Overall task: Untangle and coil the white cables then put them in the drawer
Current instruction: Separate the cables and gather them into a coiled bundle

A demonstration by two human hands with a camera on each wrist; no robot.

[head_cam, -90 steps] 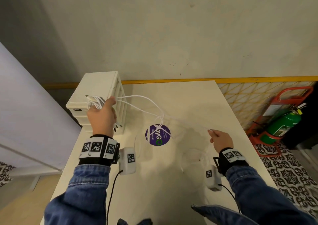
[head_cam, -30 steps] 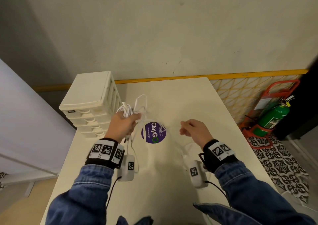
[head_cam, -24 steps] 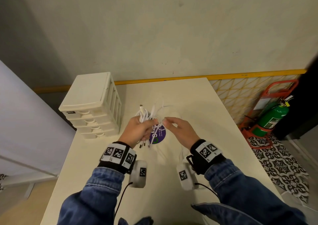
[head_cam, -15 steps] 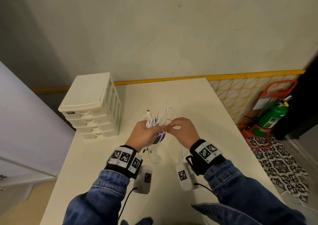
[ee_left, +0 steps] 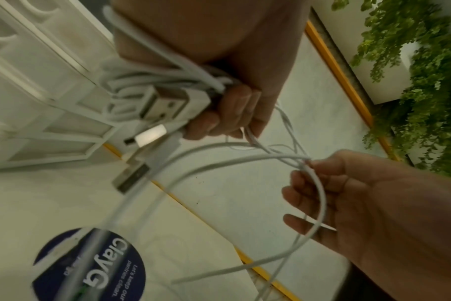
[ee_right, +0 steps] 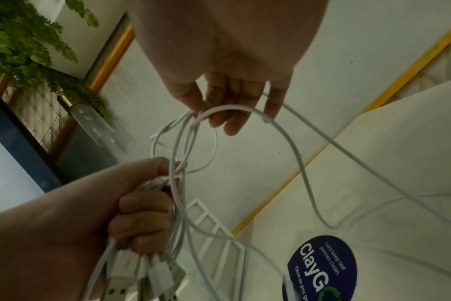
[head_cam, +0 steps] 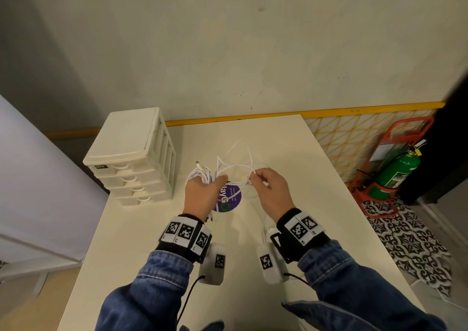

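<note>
My left hand [head_cam: 202, 191] grips a bunch of white cables [head_cam: 202, 175] above the table, with several USB plugs [ee_left: 165, 106] sticking out below its curled fingers [ee_right: 139, 215]. My right hand [head_cam: 268, 191] pinches a loose white strand [head_cam: 247, 164] between thumb and fingertips [ee_right: 196, 101], a short way right of the bunch. Loops of cable [ee_right: 291, 146] hang between both hands and trail toward the table [head_cam: 141, 229]. The cream drawer unit [head_cam: 134, 153] stands at the table's back left, its drawers closed.
A round purple sticker [head_cam: 229, 199] lies on the table under the hands. A wall with a yellow strip [head_cam: 354, 110] runs behind the table. A green fire extinguisher [head_cam: 395, 173] in a red stand is on the floor to the right.
The hands, far apart with the cable stretched between them, came together over the sticker. In the last half second the right hand has drawn a strand slightly rightward, opening a loop.
</note>
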